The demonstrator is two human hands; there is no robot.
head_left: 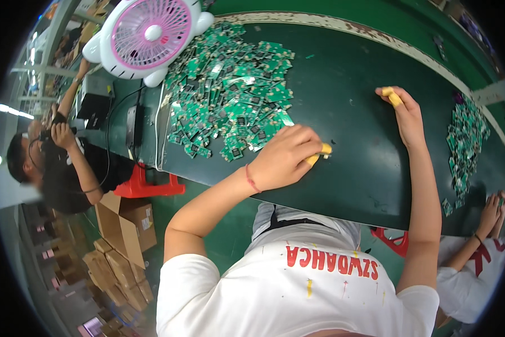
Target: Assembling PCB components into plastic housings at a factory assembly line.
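Observation:
My left hand (289, 157) is over the dark green tabletop, beside the near right edge of a large pile of small green circuit boards (230, 90). Yellow covers wrap its thumb and forefinger, which are pinched together. A tiny pale and dark bit shows at those tips, too small to name. Farther right, my right hand (407, 115) is raised above the table with yellow covers on its fingers too. Its thumb and forefinger are close together, and nothing shows between them. A smaller heap of green circuit boards (465, 143) lies beyond it at the right.
A white and pink fan (151, 33) stands at the far left, by the pile. Near it are a black adapter (133, 126) and cables. A person (61, 163) sits at the left; another person's hands (493, 213) are at the right. Cardboard boxes (120, 269) stand lower left.

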